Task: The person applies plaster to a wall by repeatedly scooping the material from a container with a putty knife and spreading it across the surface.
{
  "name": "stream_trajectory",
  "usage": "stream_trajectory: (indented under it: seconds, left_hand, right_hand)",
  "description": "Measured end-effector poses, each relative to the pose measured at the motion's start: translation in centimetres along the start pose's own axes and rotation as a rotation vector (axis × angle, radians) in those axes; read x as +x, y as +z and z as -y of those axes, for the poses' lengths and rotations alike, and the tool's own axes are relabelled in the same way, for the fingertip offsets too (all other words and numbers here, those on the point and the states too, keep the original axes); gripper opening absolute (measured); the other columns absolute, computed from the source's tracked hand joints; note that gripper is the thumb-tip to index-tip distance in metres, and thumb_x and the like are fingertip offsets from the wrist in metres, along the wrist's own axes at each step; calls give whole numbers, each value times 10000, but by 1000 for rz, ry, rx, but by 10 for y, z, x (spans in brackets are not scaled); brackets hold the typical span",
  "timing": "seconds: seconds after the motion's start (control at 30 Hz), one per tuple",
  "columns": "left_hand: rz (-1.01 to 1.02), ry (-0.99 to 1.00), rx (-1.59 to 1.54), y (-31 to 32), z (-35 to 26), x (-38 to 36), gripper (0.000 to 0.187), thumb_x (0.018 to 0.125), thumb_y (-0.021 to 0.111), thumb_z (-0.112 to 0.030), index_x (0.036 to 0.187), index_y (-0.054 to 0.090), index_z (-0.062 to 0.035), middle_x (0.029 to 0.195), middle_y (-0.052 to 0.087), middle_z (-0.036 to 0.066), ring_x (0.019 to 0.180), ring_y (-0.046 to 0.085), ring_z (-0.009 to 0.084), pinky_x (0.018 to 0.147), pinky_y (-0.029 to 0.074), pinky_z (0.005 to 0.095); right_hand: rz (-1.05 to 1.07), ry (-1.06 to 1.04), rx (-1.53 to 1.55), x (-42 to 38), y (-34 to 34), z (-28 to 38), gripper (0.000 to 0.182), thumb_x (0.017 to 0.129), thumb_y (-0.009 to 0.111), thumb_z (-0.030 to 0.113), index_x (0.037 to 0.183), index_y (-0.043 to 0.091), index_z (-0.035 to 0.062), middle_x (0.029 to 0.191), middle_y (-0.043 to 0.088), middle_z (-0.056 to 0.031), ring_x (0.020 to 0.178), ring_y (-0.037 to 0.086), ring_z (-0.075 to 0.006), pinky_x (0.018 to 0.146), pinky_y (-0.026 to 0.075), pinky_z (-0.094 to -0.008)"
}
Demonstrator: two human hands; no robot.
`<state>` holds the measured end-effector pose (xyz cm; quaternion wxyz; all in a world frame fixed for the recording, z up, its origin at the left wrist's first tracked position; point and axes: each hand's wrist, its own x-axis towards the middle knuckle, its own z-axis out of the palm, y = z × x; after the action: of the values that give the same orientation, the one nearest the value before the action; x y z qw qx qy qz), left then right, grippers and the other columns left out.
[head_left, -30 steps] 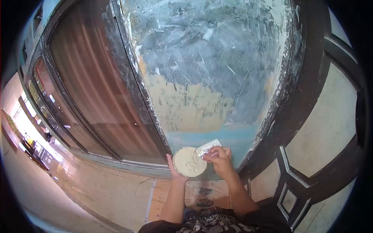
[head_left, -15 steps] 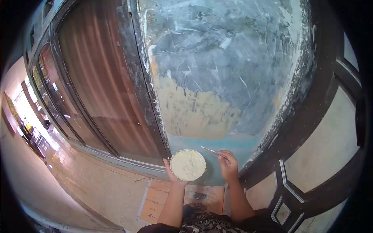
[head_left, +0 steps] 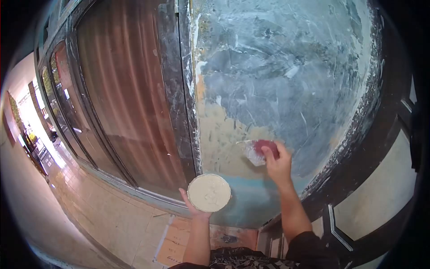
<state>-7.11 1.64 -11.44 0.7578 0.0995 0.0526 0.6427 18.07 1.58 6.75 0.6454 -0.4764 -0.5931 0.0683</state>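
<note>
My left hand (head_left: 192, 207) supports a round tub (head_left: 230, 194) from below, its thumb up along the side. Cream-coloured putty (head_left: 208, 192) fills the tub nearly to the rim. In my right hand (head_left: 279, 165) is a putty scraper (head_left: 265, 149), gripped by its red part between thumb and fingers. Its pale, smeared blade points left. The scraper overlaps the lower part of the wall (head_left: 273, 98), over a beige putty patch (head_left: 219, 143). Above the patch the wall is mottled grey-blue, and a teal strip (head_left: 251, 190) runs below it.
Left of the wall stands a dark-framed window (head_left: 130, 103) with a brown curtain behind its glass. A dark door with pale panels (head_left: 376, 193) is on the right. Orange-brown cardboard (head_left: 174, 240) lies on the tiled floor (head_left: 112, 215) beside me.
My right hand has risen from beside the tub to the putty patch, turning the scraper so its face shows. The view has shifted; the tub stays in my left hand.
</note>
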Motion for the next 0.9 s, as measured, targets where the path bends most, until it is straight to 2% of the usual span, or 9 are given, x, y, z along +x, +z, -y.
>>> stream_trajectory:
  seconds: [0.03,0.07,0.1,0.13,0.2,0.33,0.43,0.77,0.9]
  left_hand:
    - [-17,48,15,6,-8,1,928,918,354,-846,1456,536,-112,1501,523,164,1323,528,446,1001,427,741]
    - [-34,94,29,10,-16,3,904,944,344,-823,1435,547,-91,1476,552,145,1317,559,381,1056,494,599]
    - [21,103,4,11,-22,8,896,946,331,-825,1436,545,-107,1473,550,146,1318,553,399,1042,498,627]
    - [23,102,2,21,-28,7,896,946,331,-825,1436,545,-107,1473,550,146,1318,553,399,1042,498,627]
    - [171,106,35,38,-39,2,893,948,325,-823,1445,534,-112,1477,543,151,1322,546,412,1039,496,649]
    - [18,155,-23,16,-50,14,905,941,332,-825,1468,506,-110,1490,525,162,1324,537,437,1036,484,684]
    - [-6,138,3,6,-55,12,901,940,342,-823,1465,509,-111,1489,525,163,1323,534,440,1037,478,685]
    - [26,103,3,3,-63,12,912,927,361,-834,1473,497,-116,1540,461,158,1358,495,442,1024,451,737]
    - [11,91,15,10,-63,13,926,923,353,-844,1477,495,-116,1530,475,171,1342,507,455,1016,444,755]
  right_hand:
    - [-1,-3,1,18,2,12,178,926,775,162,1026,714,28,917,710,-95,815,625,-208,765,479,-351]
    - [5,-153,-212,34,2,25,188,915,773,187,1029,716,49,940,707,-95,860,593,-249,811,434,-386]
    - [13,-302,-427,49,5,31,198,904,770,212,1033,718,71,962,705,-95,906,561,-289,857,390,-421]
    - [12,-305,-429,61,10,32,198,904,770,212,1033,718,71,962,705,-95,906,561,-289,857,390,-421]
    - [-8,-404,-471,80,18,33,214,904,754,242,1050,711,91,1018,715,-50,995,500,-273,907,306,-429]
    - [-70,-443,-533,96,33,37,239,881,769,236,1074,708,108,1039,715,-33,1014,490,-270,919,294,-445]
    - [-57,-468,-555,99,43,32,250,878,771,244,1074,707,104,1045,711,-34,1013,490,-271,921,285,-447]
    - [-125,-495,-621,101,48,27,244,885,756,257,1066,706,100,1025,696,-28,1004,489,-277,920,271,-451]
    - [-55,-561,-675,96,50,28,239,886,754,258,1064,706,104,1024,696,-23,996,484,-274,919,270,-452]
